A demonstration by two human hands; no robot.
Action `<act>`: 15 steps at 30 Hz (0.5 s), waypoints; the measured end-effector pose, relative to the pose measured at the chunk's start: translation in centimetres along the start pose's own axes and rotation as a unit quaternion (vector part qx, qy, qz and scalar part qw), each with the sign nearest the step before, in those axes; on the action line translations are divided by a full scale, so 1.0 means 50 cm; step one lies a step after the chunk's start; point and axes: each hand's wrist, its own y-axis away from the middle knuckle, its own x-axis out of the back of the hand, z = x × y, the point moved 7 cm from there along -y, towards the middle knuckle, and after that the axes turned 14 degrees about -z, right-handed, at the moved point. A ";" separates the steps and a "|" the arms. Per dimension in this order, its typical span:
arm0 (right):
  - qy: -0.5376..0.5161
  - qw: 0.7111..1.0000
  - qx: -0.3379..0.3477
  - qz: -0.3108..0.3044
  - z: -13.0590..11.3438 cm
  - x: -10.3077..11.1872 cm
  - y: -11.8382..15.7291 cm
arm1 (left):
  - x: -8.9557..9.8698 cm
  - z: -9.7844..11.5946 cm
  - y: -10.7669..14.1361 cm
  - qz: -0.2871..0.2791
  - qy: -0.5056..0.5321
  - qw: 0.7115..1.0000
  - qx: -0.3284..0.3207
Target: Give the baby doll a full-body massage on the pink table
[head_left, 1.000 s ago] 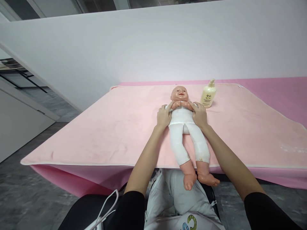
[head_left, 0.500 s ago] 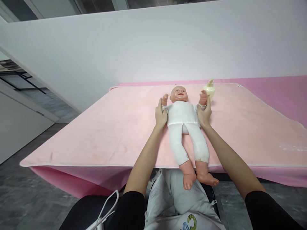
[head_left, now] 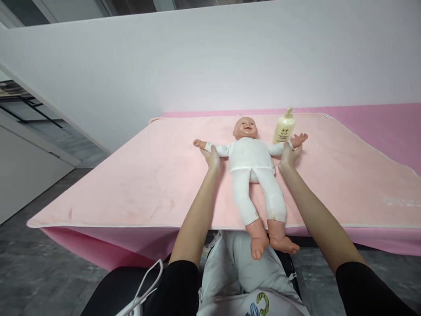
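A baby doll (head_left: pixel 251 156) in a white cloth body lies on its back on a pink blanket (head_left: pixel 148 175), its feet hanging past the front edge. Both doll arms are stretched out sideways. My left hand (head_left: pixel 211 159) is closed around the doll's arm on the left, near the wrist. On the other side, my right hand (head_left: pixel 289 156) grips the doll's other arm by its white sleeve. A pale yellow pump bottle (head_left: pixel 284 128) stands just behind that arm, close to my right hand.
A white wall (head_left: pixel 210 61) rises behind the table. Darker pink cloth (head_left: pixel 388 127) shows under the blanket at the right and along the front. A white cable (head_left: pixel 149 283) lies by a black seat (head_left: pixel 108 289) at the lower left.
Both hands have moved outward, spreading the doll's arms from raised beside the head to straight out sideways. More of the pump bottle is now uncovered.
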 end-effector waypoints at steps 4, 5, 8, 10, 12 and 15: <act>0.092 0.987 0.068 -0.109 -0.079 -0.043 0.026 | -0.029 0.079 0.039 -0.086 -0.124 0.987 -0.048; 0.138 0.973 0.094 -0.159 -0.095 -0.061 0.036 | -0.043 0.098 0.048 -0.125 -0.179 0.974 -0.067; 0.282 0.906 0.160 -0.271 -0.121 -0.103 0.066 | -0.069 0.126 0.070 -0.183 -0.322 0.925 -0.088; 0.341 0.875 0.181 -0.292 -0.125 -0.114 0.075 | -0.074 0.131 0.075 -0.190 -0.368 0.906 -0.087; 0.369 0.862 0.191 -0.290 -0.128 -0.117 0.077 | -0.076 0.131 0.075 -0.196 -0.385 0.898 -0.086; 0.385 0.854 0.196 -0.290 -0.128 -0.118 0.076 | -0.078 0.131 0.075 -0.200 -0.391 0.894 -0.085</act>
